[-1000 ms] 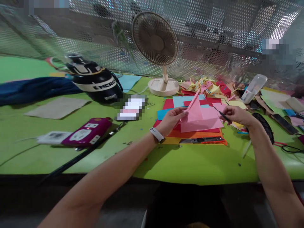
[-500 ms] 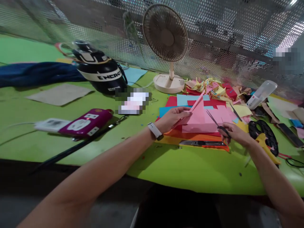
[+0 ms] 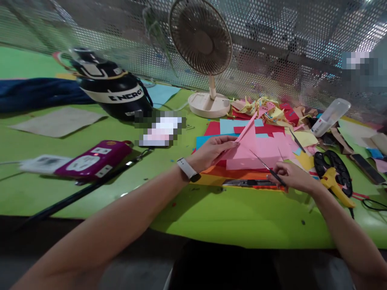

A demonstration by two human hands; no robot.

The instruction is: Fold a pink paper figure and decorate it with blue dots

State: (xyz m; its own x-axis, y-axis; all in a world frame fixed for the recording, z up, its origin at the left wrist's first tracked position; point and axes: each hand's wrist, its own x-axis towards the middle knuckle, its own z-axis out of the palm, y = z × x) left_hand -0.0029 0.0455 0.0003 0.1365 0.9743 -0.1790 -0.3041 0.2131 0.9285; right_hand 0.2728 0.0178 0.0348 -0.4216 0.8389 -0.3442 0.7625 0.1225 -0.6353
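A folded piece of pink paper (image 3: 246, 137) is pinched between the thumb and fingers of my left hand (image 3: 214, 151); its narrow tip points up and away. My right hand (image 3: 292, 177) is closed on a pair of scissors (image 3: 269, 168), whose blades are spread and lie over the pink sheets, apart from the held piece. Beneath both hands is a pile of coloured paper, with an orange sheet (image 3: 217, 172) near the front. A utility knife (image 3: 248, 183) lies along the pile's front edge.
Paper scraps (image 3: 266, 110) are heaped behind the pile. A fan (image 3: 208, 102) stands at the back. Further right are a yellow glue gun (image 3: 334, 183), a black ring-shaped tray (image 3: 343, 165) and a clear bottle (image 3: 331, 119). To the left are a purple power strip (image 3: 93, 159), a phone and a large black jug (image 3: 115, 94).
The scissors' blades have spread wider and turned lower in my right hand. My left hand keeps hold of the pink paper. The view has shifted slightly to the right.
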